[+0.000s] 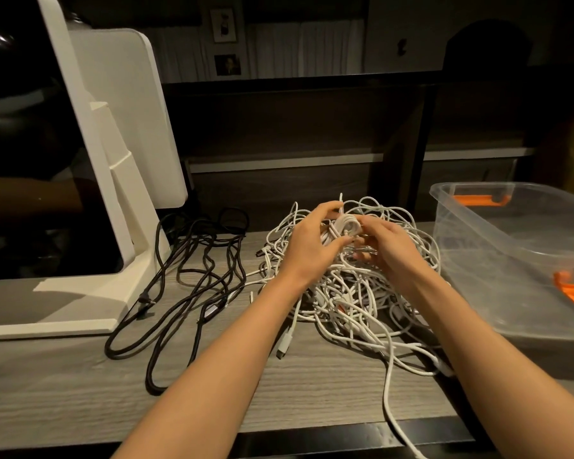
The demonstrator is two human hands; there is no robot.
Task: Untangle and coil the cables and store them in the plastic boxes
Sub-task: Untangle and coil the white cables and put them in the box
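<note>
Both forearms reach over the wooden desk [80, 385] to the white cable tangle [352, 293], my landmark. Plastic box [511, 266] sits right of it, black cables [193, 276] left. Above it, my left hand [309, 246] and right hand [388, 250] grip a small white coil [345, 225]

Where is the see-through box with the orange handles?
In the head view, the clear plastic box sits on the right side of the table, just right of the white cable tangle.
</note>
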